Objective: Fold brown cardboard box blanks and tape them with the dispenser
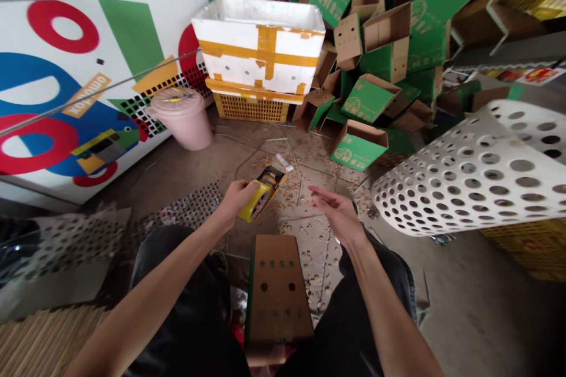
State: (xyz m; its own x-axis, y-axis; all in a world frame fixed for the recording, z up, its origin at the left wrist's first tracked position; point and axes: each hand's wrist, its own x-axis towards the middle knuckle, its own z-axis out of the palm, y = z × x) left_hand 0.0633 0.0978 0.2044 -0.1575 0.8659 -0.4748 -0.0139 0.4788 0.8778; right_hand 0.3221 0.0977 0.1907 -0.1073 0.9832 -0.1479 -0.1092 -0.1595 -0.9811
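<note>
My left hand [236, 197] is wrapped round a yellow tape dispenser [260, 193], whose dark cutter end points up and to the right. To the right of it, apart from the dispenser, is my right hand [336, 211]. Its fingertips and thumb are drawn together in a pinch. Whatever they hold, if anything, is too small to make out. Below both hands, between my knees, stands a brown cardboard box [279, 283] with round holes and small green prints on the face towards me. Neither hand touches this box.
Green and brown cardboard boxes [360, 144] lie heaped ahead. White foam boxes [260, 41] with orange tape sit on a yellow crate [252, 109]. A pink lidded bin [188, 123] stands left; a perforated white sheet [477, 177] curves on the right. Bits litter the floor.
</note>
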